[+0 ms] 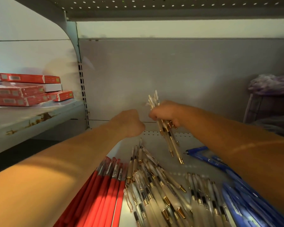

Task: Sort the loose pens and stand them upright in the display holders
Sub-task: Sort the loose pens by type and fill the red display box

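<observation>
Cream pens (169, 139) clenched in the right hand (166, 113); left hand (128, 123) curled (any hold cannot be told).

Single view, head-mounted wide-angle. It sits above and in front of the shelf (156, 145), facing forward and down into the bay toward the back panel (154, 71). Close range: forearms enter from both bottom corners, left hand (129, 123) and right hand (166, 113) sit mid-frame, pens (154, 185) crop off the bottom edge. Top edge catches the upper shelf underside (170, 5); left edge, the neighbouring bay (31, 115).
</observation>
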